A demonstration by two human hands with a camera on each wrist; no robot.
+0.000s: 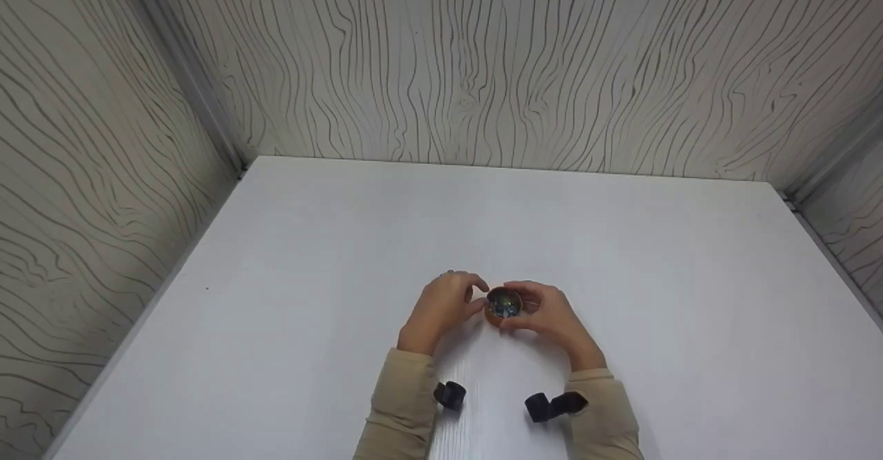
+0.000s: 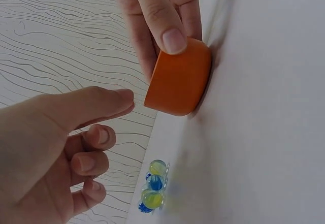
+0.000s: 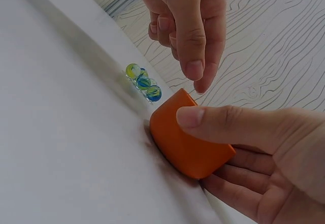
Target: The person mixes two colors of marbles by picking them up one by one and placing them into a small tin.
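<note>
My right hand (image 1: pixel 548 314) grips a small orange cup (image 3: pixel 190 137), its thumb on the near side and its fingers around the far side. The cup stands on the white table, slightly tilted or upright; I cannot tell which. Shiny glass marbles (image 1: pixel 504 303) show inside it in the head view. Left of the cup, my left hand (image 1: pixel 445 301) holds its thumb and index finger close to the rim, with nothing visible between them. Its other fingers curl loosely in the left wrist view. Several blue and yellow-green marbles (image 2: pixel 152 188) lie on the table beyond, mostly hidden by the left hand in the head view.
The white table (image 1: pixel 331 225) reaches back to a wood-grain patterned wall (image 1: pixel 469 67). Another patterned wall (image 1: pixel 83 170) rises on the left. Black wrist-camera mounts (image 1: pixel 452 396) stick out from both sleeves above the table.
</note>
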